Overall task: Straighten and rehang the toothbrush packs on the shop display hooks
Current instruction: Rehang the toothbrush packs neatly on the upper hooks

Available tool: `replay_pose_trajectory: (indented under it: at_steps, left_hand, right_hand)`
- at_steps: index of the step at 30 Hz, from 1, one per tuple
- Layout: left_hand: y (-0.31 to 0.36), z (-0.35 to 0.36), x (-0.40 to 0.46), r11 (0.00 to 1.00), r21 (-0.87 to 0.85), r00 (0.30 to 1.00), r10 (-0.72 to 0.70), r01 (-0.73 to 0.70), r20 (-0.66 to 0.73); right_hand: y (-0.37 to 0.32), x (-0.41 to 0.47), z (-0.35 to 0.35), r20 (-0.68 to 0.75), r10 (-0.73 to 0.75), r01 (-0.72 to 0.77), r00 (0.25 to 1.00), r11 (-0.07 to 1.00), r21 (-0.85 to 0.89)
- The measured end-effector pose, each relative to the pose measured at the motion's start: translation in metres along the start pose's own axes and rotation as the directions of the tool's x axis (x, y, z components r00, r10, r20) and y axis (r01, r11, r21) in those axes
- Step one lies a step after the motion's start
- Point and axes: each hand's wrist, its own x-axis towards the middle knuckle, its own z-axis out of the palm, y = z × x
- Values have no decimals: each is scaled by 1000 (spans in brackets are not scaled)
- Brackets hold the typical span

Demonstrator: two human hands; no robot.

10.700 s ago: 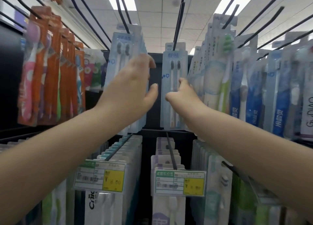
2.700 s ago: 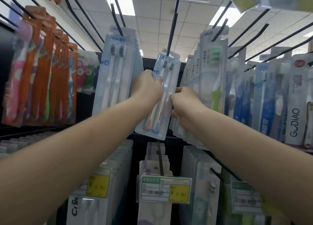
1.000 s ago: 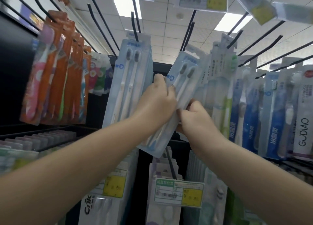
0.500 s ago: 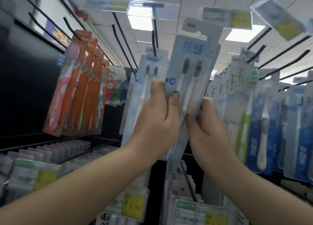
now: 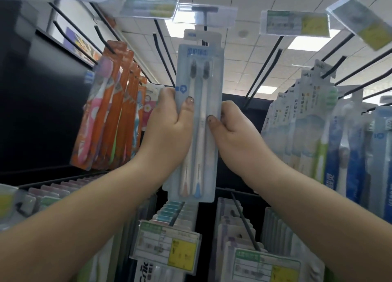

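At the far left hangs a row of orange toothbrush packs (image 5: 110, 120) on black hooks, tilted and fanned against the dark back panel. Below them, flat packs sit in rows on the lower shelf.

The left hand (image 5: 169, 129) grips the left edge of a pale blue twin toothbrush pack (image 5: 199, 116) — thumb pressed on the front face, the other fingers wrapped behind it. The pack stands upright, held up at the centre of the display, and shows two brushes side by side with dark bristle heads at the top and coloured handle ends, one orange and one blue, at the bottom. Its header card reaches up to a black display hook (image 5: 204, 22) that carries a clear label holder; whether the hook passes through the pack's hanging hole cannot be told.

The right hand (image 5: 235, 133) clasps the pack's right edge, thumb on the front and fingers curled behind.

Beneath the pack, two price tags (image 5: 167, 250) with yellow panels hang at the ends of lower hooks — their print is blurred. To the right hang green and blue toothbrush packs (image 5: 331, 137), packed close together.
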Motion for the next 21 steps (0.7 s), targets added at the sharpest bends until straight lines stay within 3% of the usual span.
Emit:
replay_pose_trajectory:
  at_steps: [21]
  left_hand:
    - [5, -12, 17, 999, 31, 995, -30, 27, 97]
  right_hand:
    - [-1, 11, 6, -38, 149, -143, 988, 982, 125]
